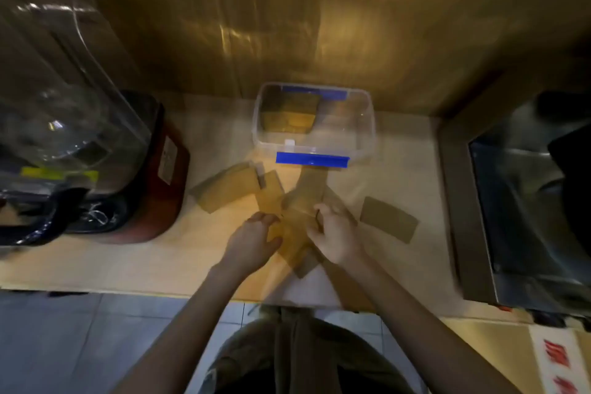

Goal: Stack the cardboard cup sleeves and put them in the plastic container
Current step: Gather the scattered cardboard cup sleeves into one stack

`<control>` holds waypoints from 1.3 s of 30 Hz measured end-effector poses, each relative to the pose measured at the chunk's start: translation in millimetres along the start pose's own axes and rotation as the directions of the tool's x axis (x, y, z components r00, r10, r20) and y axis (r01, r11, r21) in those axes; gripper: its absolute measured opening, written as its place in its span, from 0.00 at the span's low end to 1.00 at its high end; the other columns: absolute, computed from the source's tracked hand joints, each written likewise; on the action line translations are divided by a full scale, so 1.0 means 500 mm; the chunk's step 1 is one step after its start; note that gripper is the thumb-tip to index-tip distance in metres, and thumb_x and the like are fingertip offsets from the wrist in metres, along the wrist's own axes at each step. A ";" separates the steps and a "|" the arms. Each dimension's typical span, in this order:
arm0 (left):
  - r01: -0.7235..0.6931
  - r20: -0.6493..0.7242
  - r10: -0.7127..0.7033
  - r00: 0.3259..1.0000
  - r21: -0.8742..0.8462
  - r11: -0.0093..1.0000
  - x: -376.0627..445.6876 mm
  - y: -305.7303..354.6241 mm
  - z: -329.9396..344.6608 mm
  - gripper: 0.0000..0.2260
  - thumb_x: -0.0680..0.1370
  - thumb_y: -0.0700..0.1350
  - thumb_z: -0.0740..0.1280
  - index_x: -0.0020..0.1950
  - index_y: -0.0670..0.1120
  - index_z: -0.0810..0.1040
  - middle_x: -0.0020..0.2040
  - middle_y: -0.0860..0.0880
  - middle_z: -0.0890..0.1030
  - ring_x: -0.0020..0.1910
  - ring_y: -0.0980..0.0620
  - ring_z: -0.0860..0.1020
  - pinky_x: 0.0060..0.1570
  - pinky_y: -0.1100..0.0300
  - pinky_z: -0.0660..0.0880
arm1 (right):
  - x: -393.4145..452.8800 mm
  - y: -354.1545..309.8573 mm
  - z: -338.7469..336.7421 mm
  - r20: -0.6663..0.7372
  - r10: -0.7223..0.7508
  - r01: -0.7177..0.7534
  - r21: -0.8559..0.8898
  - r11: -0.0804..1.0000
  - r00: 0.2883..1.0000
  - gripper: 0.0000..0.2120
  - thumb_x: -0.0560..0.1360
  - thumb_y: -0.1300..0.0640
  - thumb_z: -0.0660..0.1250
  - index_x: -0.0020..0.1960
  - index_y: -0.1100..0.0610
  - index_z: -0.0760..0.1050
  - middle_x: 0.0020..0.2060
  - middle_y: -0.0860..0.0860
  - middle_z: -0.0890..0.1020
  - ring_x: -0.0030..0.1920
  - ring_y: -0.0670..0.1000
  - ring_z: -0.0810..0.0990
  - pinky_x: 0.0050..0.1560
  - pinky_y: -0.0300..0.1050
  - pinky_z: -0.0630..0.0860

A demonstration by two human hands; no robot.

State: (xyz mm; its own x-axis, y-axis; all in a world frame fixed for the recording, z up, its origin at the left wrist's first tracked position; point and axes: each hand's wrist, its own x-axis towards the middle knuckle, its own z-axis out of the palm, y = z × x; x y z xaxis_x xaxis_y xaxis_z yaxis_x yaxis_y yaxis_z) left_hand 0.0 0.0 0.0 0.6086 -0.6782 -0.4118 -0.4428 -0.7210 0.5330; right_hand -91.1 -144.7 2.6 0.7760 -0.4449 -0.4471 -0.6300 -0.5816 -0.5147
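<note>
left hand (252, 241), right hand (335, 233) gripping cardboard sleeves (302, 201), plastic container (367, 125) beyond

Matt brown cardboard sleeves (224, 190), clear glossy plastic container (364, 125), smooth pale countertop (160, 262), shiny wall (287, 25)

Brown cardboard sleeves (300, 198); clear container (364, 125) with blue clips (311, 159) (plain, unpatterned); pale beige counter (160, 259).

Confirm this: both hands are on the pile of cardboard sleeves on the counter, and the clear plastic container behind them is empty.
Not empty. The head view shows the plastic container already holding sleeves in its left half. Both hands, left hand and right hand, are on the pile.
</note>
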 end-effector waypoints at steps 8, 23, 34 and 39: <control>0.147 -0.069 -0.143 0.987 0.059 0.987 -0.016 -0.045 0.103 0.32 0.76 0.53 0.60 0.75 0.50 0.47 0.78 0.46 0.46 0.76 0.45 0.46 0.73 0.46 0.49 | 0.014 0.036 0.047 -0.118 0.038 -0.055 -0.139 0.989 0.992 0.27 0.76 0.49 0.59 0.72 0.53 0.57 0.71 0.59 0.63 0.71 0.59 0.59 0.70 0.52 0.59; 0.148 -0.008 -0.148 0.989 0.144 0.978 -0.008 -0.086 0.123 0.30 0.79 0.55 0.52 0.74 0.50 0.38 0.76 0.44 0.36 0.75 0.46 0.36 0.73 0.49 0.40 | 0.114 -0.025 0.077 -0.254 0.118 -0.176 -0.217 0.960 0.960 0.27 0.71 0.38 0.62 0.60 0.57 0.66 0.64 0.60 0.70 0.64 0.60 0.67 0.63 0.58 0.66; 0.144 0.040 -0.155 0.987 0.192 0.971 -0.005 -0.089 0.111 0.31 0.79 0.54 0.52 0.74 0.50 0.36 0.76 0.44 0.36 0.74 0.47 0.35 0.73 0.50 0.40 | 0.132 -0.018 0.063 -0.325 0.165 -0.237 -0.195 0.952 0.931 0.28 0.71 0.41 0.64 0.60 0.60 0.66 0.60 0.59 0.73 0.61 0.58 0.70 0.60 0.57 0.67; 0.141 0.069 -0.157 0.985 0.200 0.970 -0.006 -0.083 0.099 0.32 0.78 0.53 0.54 0.74 0.50 0.37 0.77 0.44 0.37 0.76 0.44 0.39 0.73 0.49 0.45 | 0.133 -0.033 0.061 -0.298 0.168 -0.241 -0.229 0.943 0.940 0.31 0.68 0.42 0.68 0.60 0.62 0.65 0.60 0.61 0.73 0.61 0.60 0.70 0.60 0.57 0.69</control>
State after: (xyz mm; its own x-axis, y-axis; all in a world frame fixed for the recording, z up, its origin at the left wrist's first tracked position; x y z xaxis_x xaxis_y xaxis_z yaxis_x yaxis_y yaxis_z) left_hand -16.0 25.0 -57.5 0.6240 -0.5648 -0.5400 -0.4756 -0.8228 0.3111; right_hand -29.9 -143.8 -40.7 0.6328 -0.7185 -0.2887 -0.7740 -0.5973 -0.2100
